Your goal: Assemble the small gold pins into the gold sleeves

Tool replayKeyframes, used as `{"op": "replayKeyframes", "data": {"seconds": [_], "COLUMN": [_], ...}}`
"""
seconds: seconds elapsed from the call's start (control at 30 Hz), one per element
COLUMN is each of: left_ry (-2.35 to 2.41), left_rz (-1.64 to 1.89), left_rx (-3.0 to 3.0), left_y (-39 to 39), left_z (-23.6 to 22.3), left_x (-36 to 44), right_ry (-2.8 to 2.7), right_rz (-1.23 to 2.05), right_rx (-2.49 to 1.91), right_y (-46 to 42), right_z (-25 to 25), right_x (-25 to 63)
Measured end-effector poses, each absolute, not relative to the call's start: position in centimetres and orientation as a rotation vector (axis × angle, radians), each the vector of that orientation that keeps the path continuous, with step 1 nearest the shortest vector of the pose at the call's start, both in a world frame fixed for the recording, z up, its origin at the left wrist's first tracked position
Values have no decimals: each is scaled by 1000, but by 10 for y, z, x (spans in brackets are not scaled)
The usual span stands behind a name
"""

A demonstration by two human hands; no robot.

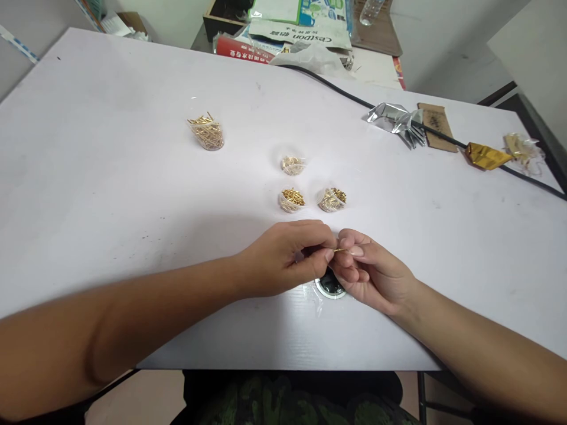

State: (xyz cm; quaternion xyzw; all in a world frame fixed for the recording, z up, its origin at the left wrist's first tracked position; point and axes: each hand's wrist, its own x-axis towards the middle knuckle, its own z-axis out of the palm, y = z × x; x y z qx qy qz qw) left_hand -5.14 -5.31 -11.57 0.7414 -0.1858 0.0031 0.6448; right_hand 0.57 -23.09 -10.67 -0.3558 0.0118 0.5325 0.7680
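My left hand (295,257) and my right hand (374,268) meet above the near middle of the white table. Between their fingertips is a thin gold-coloured metal pin (340,250), pinched by both hands. Under them, partly hidden, lies a round black disc with a silvery rim (331,284). Just beyond my hands stand small clear cups of gold-coloured metal pieces: a left cup (292,200), a right cup (332,199) and one farther back (292,165). A larger clear cup (207,133) of long gold pins leans at the far left.
A black cable (336,90) crosses the table's far right, over a silver foil bag (394,118) and a gold packet (487,156). Cardboard (437,127) and a clear bag (525,150) lie there too. Plastic packaging (305,35) is piled behind the far edge.
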Motion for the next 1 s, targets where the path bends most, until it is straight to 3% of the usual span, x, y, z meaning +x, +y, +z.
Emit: {"op": "replayKeyframes", "data": {"seconds": [1.0], "left_ry": [-491], "left_rz": [191], "left_rx": [1805], "left_y": [-55], "left_z": [-115], "left_x": [-53], "right_ry": [104], "right_rz": [1083], "right_rx": [-758], "right_y": [-228], "right_z": [-108], "right_x": [-4]}}
